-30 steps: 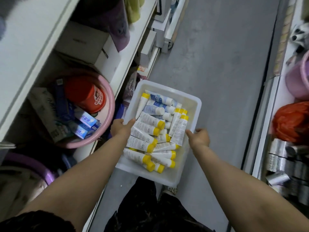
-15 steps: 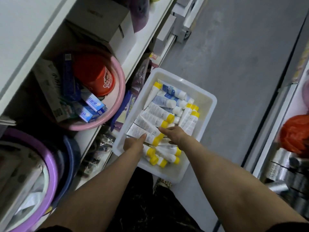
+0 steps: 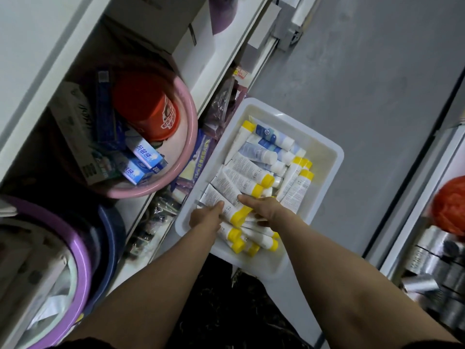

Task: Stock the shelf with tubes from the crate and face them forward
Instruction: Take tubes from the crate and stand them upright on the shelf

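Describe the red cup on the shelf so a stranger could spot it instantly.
Start at the white shelving unit left of the aisle. On it sits a pink basin. The red cup lies tipped inside, above the blue-and-white boxes, the only red thing there.

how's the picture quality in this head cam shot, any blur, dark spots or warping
Head view: dim overall, shelf interior around the pink basin in deep shadow; white crate and tubes brightest and reasonably sharp; right edge smeared, the foil rolls and orange object blurred; wide-angle lens bends the shelf edges; both hands legible, fingers soft.
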